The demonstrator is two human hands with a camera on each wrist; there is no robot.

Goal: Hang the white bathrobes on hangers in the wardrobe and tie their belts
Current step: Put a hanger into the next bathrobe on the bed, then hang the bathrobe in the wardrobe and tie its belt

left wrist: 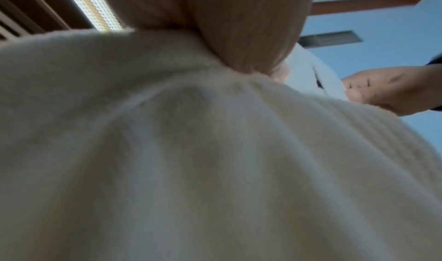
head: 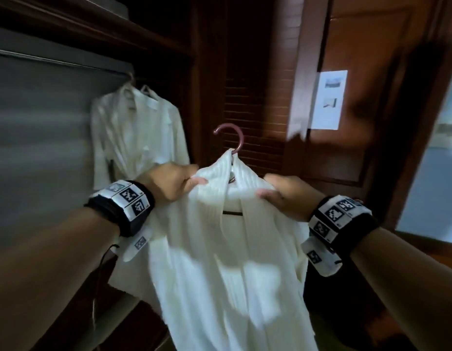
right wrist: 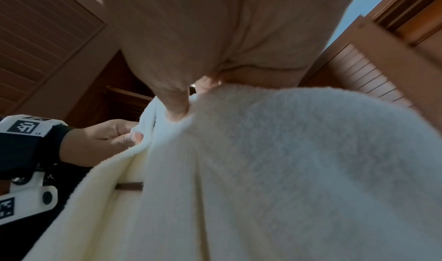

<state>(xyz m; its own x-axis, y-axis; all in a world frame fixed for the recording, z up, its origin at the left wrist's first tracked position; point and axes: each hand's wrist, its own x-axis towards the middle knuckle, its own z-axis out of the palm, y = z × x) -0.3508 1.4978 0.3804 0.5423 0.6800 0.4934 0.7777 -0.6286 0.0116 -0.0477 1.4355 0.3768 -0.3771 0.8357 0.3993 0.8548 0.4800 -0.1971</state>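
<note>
A white bathrobe is draped on a hanger with a pink hook and is held up in front of me. My left hand pinches the robe's left shoulder, and my right hand pinches its right shoulder. The hanger's dark crossbar shows through the open collar. In the left wrist view the robe fills the frame under my thumb. In the right wrist view the robe hangs below my fingers. Another white bathrobe hangs on the wardrobe rail at the back left.
The wardrobe stands open on the left with a grey back panel and a shelf above. A louvred wooden door is straight ahead. A white paper sheet is stuck on the wooden door at the right.
</note>
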